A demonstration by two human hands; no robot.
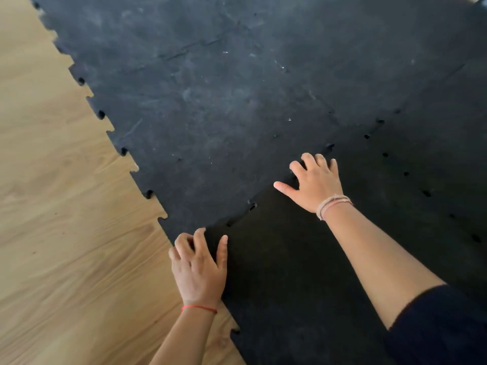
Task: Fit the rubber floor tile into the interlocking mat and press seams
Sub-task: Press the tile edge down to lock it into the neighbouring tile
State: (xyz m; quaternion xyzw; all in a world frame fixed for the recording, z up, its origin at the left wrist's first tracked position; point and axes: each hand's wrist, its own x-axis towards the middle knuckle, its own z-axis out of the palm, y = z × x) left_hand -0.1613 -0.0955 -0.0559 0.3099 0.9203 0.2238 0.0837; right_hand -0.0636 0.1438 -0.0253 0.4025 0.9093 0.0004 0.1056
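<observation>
Both hands [199,267] [317,181], fingers spread and gripping nothing, press the tile [303,272] seam beside bare floor [66,233].

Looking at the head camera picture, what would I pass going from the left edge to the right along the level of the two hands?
Wooden floor → left hand at the corner of the dark tile → right hand pressing the seam → row of small holes along the next seam.
</observation>
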